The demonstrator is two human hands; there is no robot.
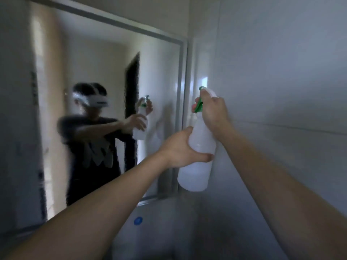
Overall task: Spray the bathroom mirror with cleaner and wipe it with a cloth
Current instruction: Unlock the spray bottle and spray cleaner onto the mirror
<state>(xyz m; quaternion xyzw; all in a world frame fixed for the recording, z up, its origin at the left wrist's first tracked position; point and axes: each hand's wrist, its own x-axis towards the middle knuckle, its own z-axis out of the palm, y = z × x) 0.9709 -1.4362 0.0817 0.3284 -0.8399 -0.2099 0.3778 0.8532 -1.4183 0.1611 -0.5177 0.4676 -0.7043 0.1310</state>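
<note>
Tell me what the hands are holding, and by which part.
Both hold one white spray bottle. The left hand grips the middle of its body; the right hand grips its neck, fingers at the green trigger.

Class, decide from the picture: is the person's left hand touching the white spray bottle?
Touching. The head view shows the left hand wrapped round the middle of the spray bottle, with its fingers curled against the plastic and no gap between them.
</note>
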